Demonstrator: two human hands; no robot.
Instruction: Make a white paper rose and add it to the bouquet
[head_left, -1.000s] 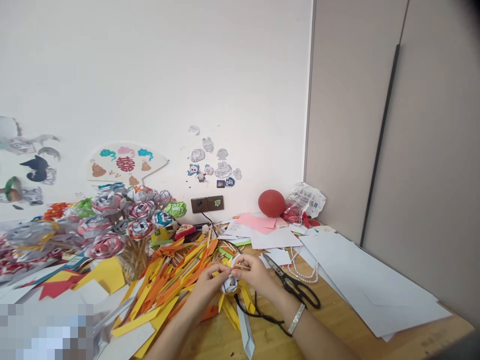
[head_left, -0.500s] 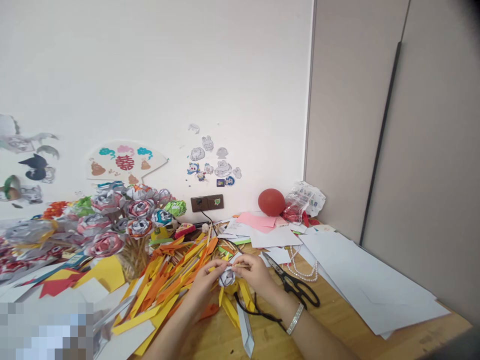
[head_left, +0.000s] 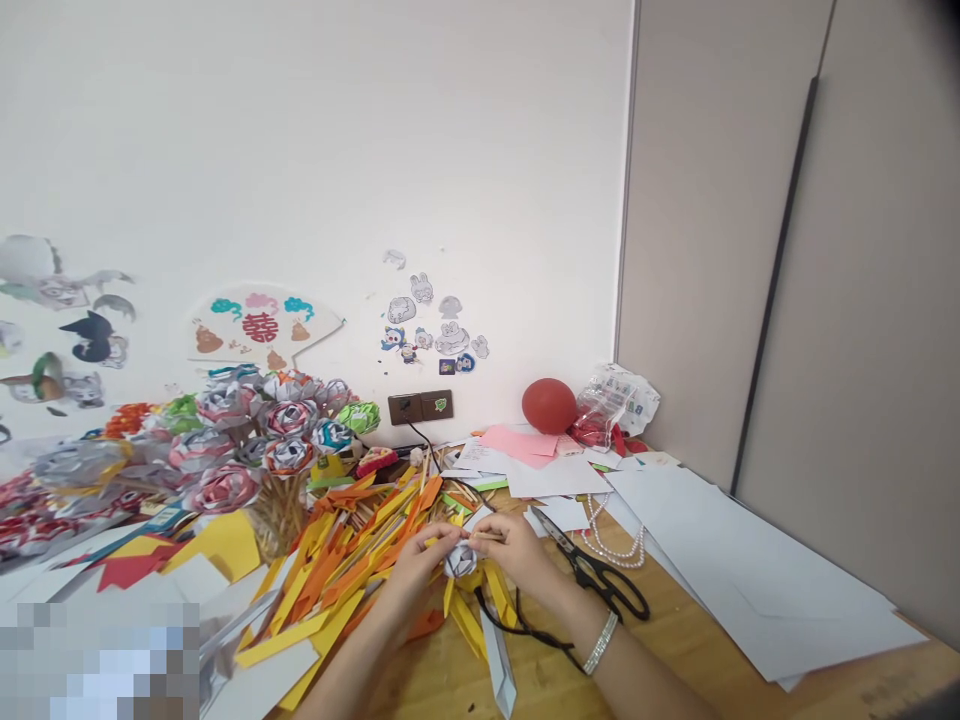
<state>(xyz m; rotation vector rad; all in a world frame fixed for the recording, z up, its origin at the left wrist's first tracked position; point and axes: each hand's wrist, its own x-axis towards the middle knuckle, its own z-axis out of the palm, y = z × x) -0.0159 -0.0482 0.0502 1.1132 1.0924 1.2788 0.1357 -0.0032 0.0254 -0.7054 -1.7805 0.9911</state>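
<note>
Above the front of the wooden table, my two hands meet at a small white and grey paper flower (head_left: 460, 562). My left hand (head_left: 424, 560) pinches its upper edge from the left, thumb and finger closed. In the fingers of my right hand (head_left: 519, 560) lies a thin wooden stick (head_left: 489, 537), pointing toward the flower; whether it touches the paper is too small to tell. Under the flower lie folded yellow strips (head_left: 469, 628), a folded white strip (head_left: 498, 665) and a black cord (head_left: 525, 632). Black-handled scissors (head_left: 600, 578) rest just right of my right hand.
Orange and yellow folded strips (head_left: 330, 570) spread across the left. Behind them stand bunches of paper flowers (head_left: 225, 487). White sheets (head_left: 739, 570) cover the right side, near a pearl string (head_left: 619, 555). A red balloon (head_left: 549, 405) sits by the wall.
The whole view has shifted slightly to the right in the picture. Both hands stay together at the flower, with only a slight change in the fingers.
</note>
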